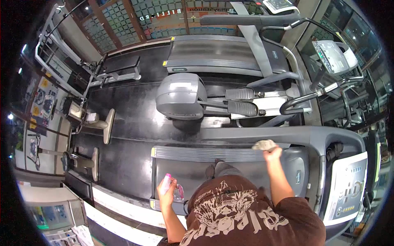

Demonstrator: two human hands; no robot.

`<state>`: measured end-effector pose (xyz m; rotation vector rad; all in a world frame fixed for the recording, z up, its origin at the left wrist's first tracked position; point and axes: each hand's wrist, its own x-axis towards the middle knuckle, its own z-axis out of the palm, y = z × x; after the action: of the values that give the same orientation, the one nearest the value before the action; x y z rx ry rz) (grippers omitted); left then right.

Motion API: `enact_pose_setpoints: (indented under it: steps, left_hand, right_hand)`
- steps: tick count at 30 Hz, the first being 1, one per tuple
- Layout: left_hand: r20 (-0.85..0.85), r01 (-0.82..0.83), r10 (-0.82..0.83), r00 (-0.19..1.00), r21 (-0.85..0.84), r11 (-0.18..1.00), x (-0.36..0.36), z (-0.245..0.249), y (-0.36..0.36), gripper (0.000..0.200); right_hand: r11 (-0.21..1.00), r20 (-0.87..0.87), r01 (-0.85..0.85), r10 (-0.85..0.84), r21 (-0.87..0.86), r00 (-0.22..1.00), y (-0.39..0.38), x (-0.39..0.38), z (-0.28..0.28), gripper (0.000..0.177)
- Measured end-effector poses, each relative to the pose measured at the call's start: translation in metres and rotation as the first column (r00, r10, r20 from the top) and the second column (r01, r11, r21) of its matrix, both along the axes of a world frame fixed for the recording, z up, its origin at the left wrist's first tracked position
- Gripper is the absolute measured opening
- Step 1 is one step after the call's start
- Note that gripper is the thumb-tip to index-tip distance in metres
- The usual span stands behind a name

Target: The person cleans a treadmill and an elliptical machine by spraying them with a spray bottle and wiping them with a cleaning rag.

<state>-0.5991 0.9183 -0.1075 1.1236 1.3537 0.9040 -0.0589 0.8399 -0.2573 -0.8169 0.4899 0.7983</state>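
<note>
Both hands busy: your R hand (273, 153) clamps the rag (264, 144) onto the treadmill rail (230, 133), which runs L-R just ahead of you, while your L hand (166, 197) grips the spray bottle (166, 182) low by your side.

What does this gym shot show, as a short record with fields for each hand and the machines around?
place: gym floor with exercise machines
left hand: holds a spray bottle with a pink top
right hand: holds a cloth on the treadmill handrail
console: at the handrail's right end
beyond: elliptical trainer, second treadmill, weight bench
</note>
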Motion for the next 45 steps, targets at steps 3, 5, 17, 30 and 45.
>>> enact_pose_setpoints:
  steps: [3, 5, 17, 30, 45]
  left_hand:
    - [0.011, 0.01, -0.01, 1.0, -0.031, 0.999, 0.009, 0.009, 0.009, 0.01]
    - [-0.016, 0.047, -0.048, 0.999, -0.055, 0.997, 0.016, 0.017, 0.018, 0.012]
    - [0.009, 0.187, -0.187, 0.982, -0.049, 0.981, 0.063, 0.022, 0.008, 0.017]
    - [-0.081, 0.146, -0.149, 0.985, -0.052, 0.988, 0.144, 0.019, -0.076, 0.014]
    - [-0.021, -0.012, 0.01, 1.0, -0.072, 0.997, 0.21, 0.017, -0.219, 0.013]
  right_hand:
    - [0.945, 0.303, 0.276, -0.215, -0.174, 0.928, -0.037, 0.06, 0.029, 0.035]
    - [0.851, 0.315, 0.427, -0.333, -0.304, 0.889, -0.02, 0.05, 0.076, 0.032]
    - [0.734, 0.356, -0.444, 0.654, -0.515, 0.668, 0.044, -0.149, -0.001, 0.033]
    - [0.997, -0.222, -0.065, 0.053, -0.049, 0.974, -0.05, 0.098, 0.006, 0.04]
    - [0.994, -0.133, -0.087, 0.077, -0.067, 0.988, -0.072, 0.154, -0.12, 0.04]
